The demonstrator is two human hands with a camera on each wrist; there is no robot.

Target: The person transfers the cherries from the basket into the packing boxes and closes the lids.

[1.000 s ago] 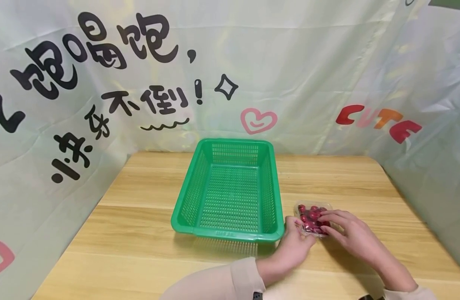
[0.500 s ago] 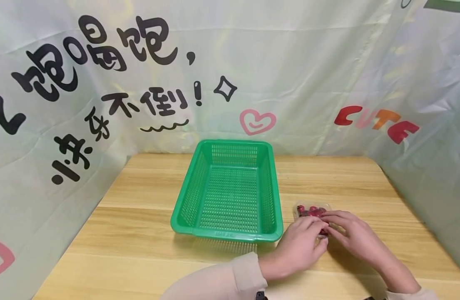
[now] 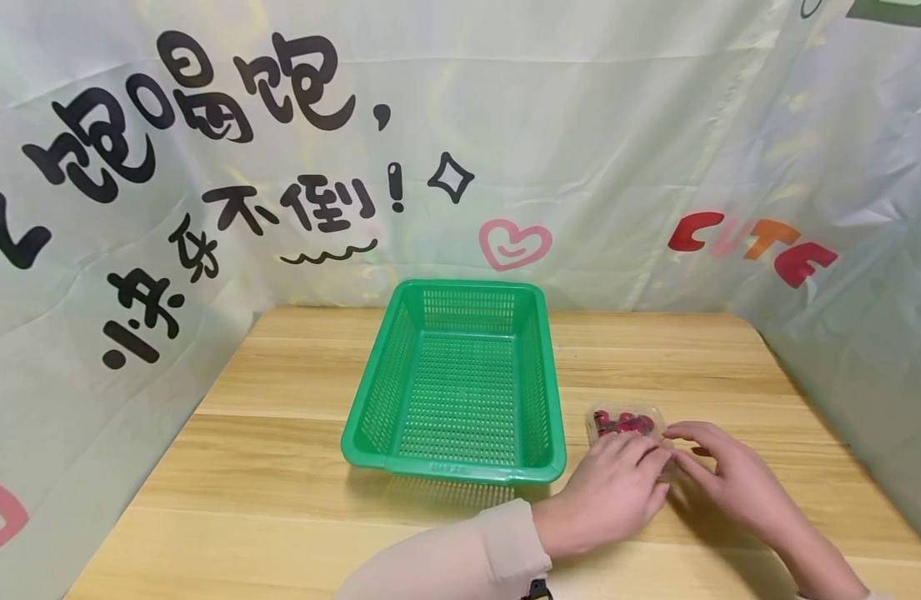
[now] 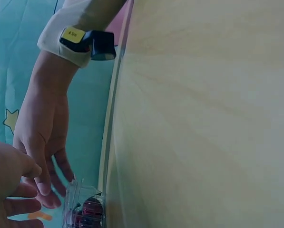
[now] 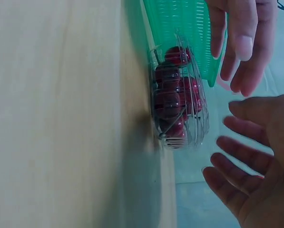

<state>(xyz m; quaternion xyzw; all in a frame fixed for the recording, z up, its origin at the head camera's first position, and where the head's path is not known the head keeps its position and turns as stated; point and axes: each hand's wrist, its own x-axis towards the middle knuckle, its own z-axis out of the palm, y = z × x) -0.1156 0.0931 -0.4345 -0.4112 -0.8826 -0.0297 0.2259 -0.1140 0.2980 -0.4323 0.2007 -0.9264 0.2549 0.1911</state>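
Note:
A small clear plastic box (image 5: 200,128) of cherries (image 5: 168,102) stands on the table, right of the basket. In the head view my left hand (image 3: 613,487) hovers over the box's near part and hides it. My right hand (image 3: 741,483) is at the box's right side, its fingertips close to those of the left. From the right wrist, the fingers of both hands look loosely extended and apart from the box, with nothing between them. Whether a lid covers the cherries is hard to tell.
A green plastic basket (image 3: 452,475) with perforated walls stands left of the box, with nothing in it. The wooden table (image 3: 280,450) is bordered by a printed white cloth (image 3: 610,150) at the back and sides.
My left hand has moved from the box's left corner to over its near part. The right hand has shifted slightly right, off the cherries. Box and basket stay in place.

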